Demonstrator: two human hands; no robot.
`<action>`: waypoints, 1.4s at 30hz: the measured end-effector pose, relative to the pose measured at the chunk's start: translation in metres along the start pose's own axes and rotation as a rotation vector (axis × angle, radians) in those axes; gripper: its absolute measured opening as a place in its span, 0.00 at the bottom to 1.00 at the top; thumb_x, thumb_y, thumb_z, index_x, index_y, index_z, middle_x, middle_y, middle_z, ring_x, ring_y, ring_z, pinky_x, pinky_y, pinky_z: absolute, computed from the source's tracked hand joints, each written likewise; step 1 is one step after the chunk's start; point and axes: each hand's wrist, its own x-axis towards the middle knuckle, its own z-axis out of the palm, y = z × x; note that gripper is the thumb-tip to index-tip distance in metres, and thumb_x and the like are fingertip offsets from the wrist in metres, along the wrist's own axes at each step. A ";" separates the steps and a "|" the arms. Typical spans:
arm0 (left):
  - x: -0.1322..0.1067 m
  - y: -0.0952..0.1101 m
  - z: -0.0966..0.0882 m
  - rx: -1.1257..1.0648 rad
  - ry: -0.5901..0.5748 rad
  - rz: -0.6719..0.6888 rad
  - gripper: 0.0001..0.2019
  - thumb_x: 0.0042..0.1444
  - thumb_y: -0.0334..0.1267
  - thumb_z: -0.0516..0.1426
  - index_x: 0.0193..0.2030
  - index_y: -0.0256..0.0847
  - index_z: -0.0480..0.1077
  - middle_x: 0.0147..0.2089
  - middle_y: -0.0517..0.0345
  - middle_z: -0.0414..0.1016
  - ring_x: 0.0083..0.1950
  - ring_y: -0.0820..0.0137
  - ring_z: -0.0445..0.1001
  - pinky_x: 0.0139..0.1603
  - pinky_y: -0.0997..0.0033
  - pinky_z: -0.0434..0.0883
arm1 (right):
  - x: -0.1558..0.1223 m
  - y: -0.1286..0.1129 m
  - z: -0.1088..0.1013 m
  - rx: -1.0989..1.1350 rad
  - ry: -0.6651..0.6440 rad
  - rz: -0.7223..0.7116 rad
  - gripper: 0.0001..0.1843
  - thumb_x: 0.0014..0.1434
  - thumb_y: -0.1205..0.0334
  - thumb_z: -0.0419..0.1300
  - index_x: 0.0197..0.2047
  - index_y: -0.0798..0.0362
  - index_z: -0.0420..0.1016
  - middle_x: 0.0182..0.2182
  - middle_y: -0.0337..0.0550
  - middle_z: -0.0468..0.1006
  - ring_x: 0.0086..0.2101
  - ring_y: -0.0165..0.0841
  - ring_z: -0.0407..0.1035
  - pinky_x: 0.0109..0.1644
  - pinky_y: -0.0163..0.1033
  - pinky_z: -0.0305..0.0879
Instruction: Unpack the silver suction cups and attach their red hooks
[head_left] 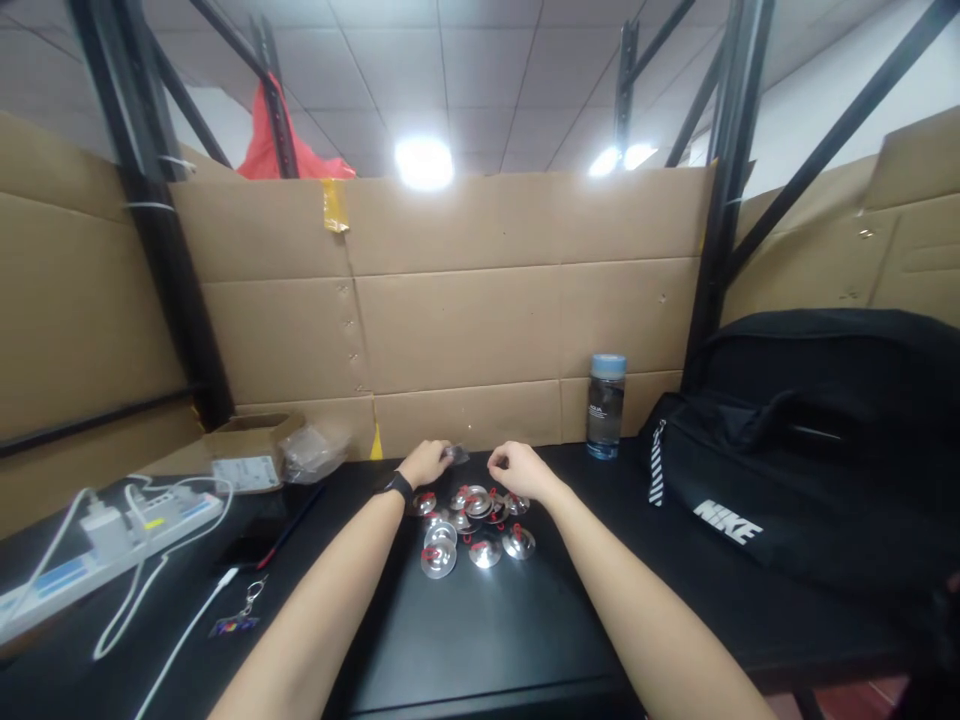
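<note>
Several small silver metal discs with red loops (472, 520) lie in a loose pile on the black table (480, 640). My left hand (426, 462) is closed at the pile's far edge, pinching a small clear plastic bag (454, 456). A black band sits on that wrist. My right hand (517, 470) is curled just to the right of it, fingers pressed together above the discs; what they hold is too small to name.
A clear water bottle with a blue cap (605, 405) stands at the cardboard wall. A black Nike bag (810, 470) fills the right side. At left are a small cardboard box (251, 452), a white power strip with cables (112, 540), a phone and a keyring (238, 612).
</note>
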 end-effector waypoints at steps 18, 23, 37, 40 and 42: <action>-0.068 0.045 -0.014 -0.986 0.323 0.222 0.18 0.57 0.46 0.65 0.49 0.37 0.74 0.51 0.46 0.79 0.52 0.61 0.78 0.57 0.60 0.73 | -0.004 -0.041 0.016 0.725 0.168 -0.119 0.15 0.52 0.55 0.69 0.40 0.54 0.79 0.37 0.46 0.83 0.30 0.33 0.76 0.37 0.38 0.72; -0.071 0.049 -0.015 -0.928 0.331 0.216 0.16 0.58 0.44 0.64 0.48 0.36 0.75 0.49 0.46 0.80 0.49 0.61 0.79 0.53 0.61 0.74 | -0.005 -0.040 0.018 0.626 0.195 -0.145 0.11 0.54 0.55 0.69 0.36 0.54 0.81 0.33 0.44 0.83 0.31 0.35 0.76 0.38 0.38 0.71; -0.082 0.057 -0.031 -0.673 0.333 0.208 0.12 0.64 0.44 0.58 0.44 0.40 0.79 0.43 0.53 0.82 0.43 0.65 0.79 0.45 0.69 0.73 | -0.006 -0.040 0.010 0.300 0.276 -0.335 0.06 0.57 0.69 0.65 0.35 0.49 0.83 0.34 0.42 0.80 0.33 0.33 0.73 0.39 0.37 0.67; -0.083 0.057 -0.032 -0.581 0.348 0.210 0.10 0.63 0.42 0.59 0.43 0.41 0.80 0.43 0.54 0.82 0.41 0.66 0.79 0.42 0.70 0.72 | -0.006 -0.038 0.010 0.273 0.281 -0.338 0.08 0.57 0.71 0.64 0.35 0.49 0.84 0.35 0.42 0.79 0.34 0.33 0.73 0.40 0.38 0.68; -0.084 0.057 -0.033 -0.511 0.368 0.218 0.09 0.62 0.42 0.59 0.42 0.42 0.80 0.41 0.55 0.82 0.40 0.67 0.79 0.41 0.69 0.72 | -0.006 -0.038 0.011 0.282 0.288 -0.336 0.09 0.57 0.71 0.64 0.35 0.49 0.84 0.35 0.42 0.78 0.34 0.33 0.73 0.39 0.38 0.69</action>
